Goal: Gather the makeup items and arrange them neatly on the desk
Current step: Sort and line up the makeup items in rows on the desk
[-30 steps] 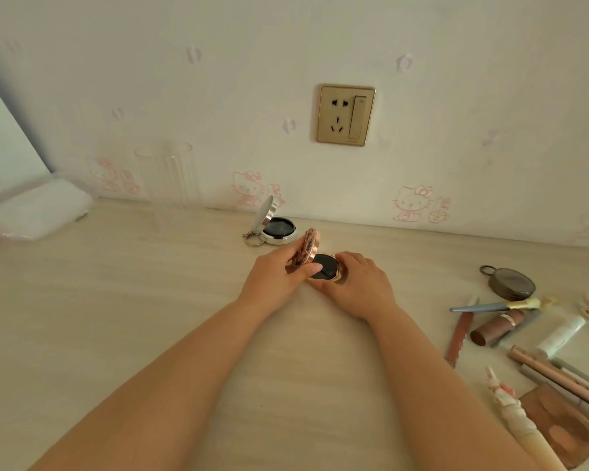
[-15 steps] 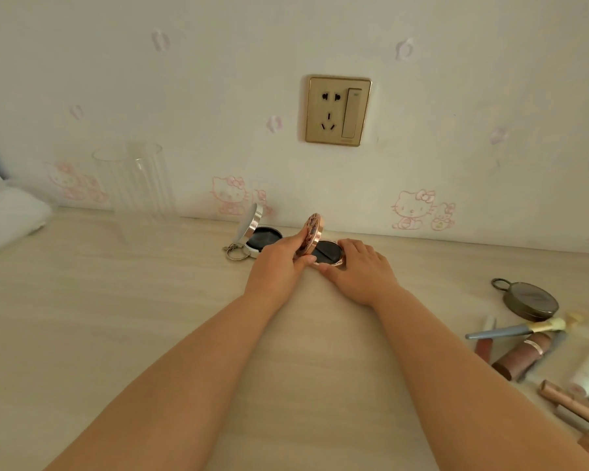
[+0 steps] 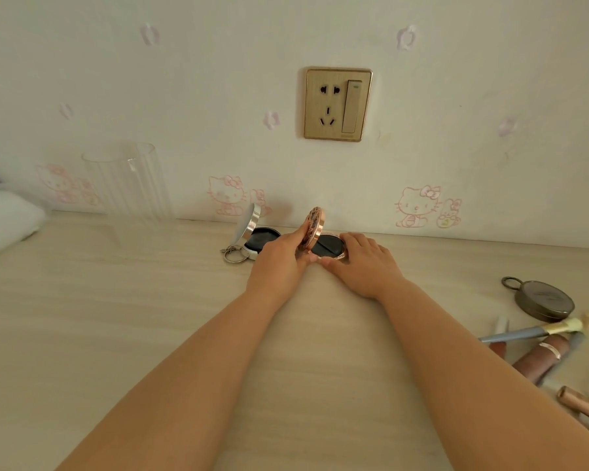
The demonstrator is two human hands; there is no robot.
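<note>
Presently, the rose-gold compact [image 3: 323, 241] is pinched at its raised lid by the left hand [image 3: 279, 263], while its base is steadied by curled fingers [image 3: 354, 241] of the right hand [image 3: 364, 266], apparently to set it beside the open silver compact [image 3: 255, 239] by the wall. Items at the worktop's [image 3: 116, 334] right edge are blurred and cropped.

No legible text (only cartoon motifs)

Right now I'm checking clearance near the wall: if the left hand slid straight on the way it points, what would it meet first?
Probably the wall just behind the rose-gold compact that the left hand holds; the silver compact sits slightly to its left. Depth is uncertain.
</note>
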